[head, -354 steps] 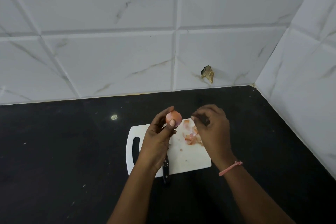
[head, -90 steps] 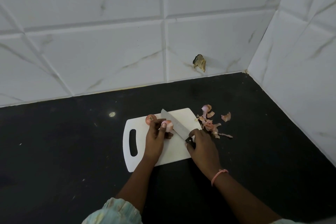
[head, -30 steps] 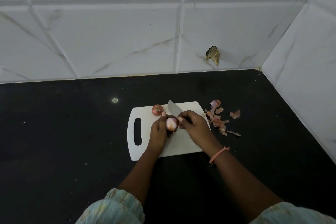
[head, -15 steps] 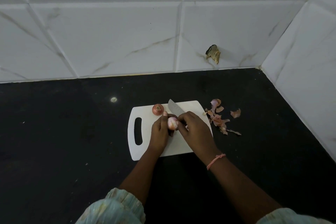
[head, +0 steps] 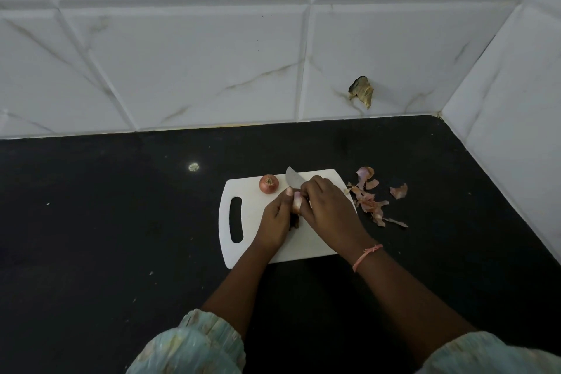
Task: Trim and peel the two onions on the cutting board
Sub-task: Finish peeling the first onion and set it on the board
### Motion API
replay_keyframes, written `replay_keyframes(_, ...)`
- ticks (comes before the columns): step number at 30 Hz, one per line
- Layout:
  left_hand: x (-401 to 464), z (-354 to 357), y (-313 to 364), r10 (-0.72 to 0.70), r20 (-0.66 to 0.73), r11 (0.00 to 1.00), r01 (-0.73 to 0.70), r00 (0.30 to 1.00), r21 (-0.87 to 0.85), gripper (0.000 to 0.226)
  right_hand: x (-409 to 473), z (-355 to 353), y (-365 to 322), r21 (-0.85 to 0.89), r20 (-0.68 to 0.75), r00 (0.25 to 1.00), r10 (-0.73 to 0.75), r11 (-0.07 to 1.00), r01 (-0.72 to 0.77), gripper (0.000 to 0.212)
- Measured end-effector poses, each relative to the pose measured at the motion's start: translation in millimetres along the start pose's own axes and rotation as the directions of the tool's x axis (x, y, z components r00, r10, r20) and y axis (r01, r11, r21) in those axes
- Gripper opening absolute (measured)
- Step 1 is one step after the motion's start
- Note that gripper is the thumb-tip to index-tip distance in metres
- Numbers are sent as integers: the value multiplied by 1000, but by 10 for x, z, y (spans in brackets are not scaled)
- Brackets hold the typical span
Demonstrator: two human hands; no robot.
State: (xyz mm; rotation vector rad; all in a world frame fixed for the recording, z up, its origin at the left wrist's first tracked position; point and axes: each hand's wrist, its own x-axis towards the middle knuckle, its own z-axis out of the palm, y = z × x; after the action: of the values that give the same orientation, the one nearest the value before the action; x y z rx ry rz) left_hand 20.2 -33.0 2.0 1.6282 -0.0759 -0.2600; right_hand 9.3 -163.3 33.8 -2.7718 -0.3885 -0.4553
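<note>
Over the cutting board [head: 252, 240], the left hand [head: 274, 222] pinched an onion [head: 297, 202]; the right hand [head: 329, 209] gripped the knife [head: 293, 181]. Peels [head: 368, 202] lay right of the board, and a second onion [head: 268, 184] sat at its far edge.

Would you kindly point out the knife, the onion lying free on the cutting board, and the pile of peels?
knife [head: 292, 180]: head view, on the bare blade near its tip.
free onion [head: 268, 184]: head view, on its top.
peels [head: 368, 203]: head view, on the middle of the pile.

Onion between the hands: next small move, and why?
Probably draw the knife through the end of the held onion to trim it. The left hand pinches that onion over the cutting board, the right hand holds the blade against it, and skin is still on it.
</note>
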Motion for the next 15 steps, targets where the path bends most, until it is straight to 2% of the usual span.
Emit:
replay_keyframes(4,5,10,39,-31,25,999,31,999,-26,43,43,-56,24,6,44,999,-25,1000,24,20)
replay_keyframes(9,-4,-41,13,-16,76,1000,16,997,5,42,15,-40,30,296,114,993,31,953,-64,22)
replay_keyframes(12,1,-49,-3,-16,92,1000,13,996,27,44,26,-55,60,376,145,989,37,922,-90,12)
replay_keyframes(15,1,-52,-16,5,98,999,-9,995,37,45,51,-83,96,435,218,972,82,884,-172,10)
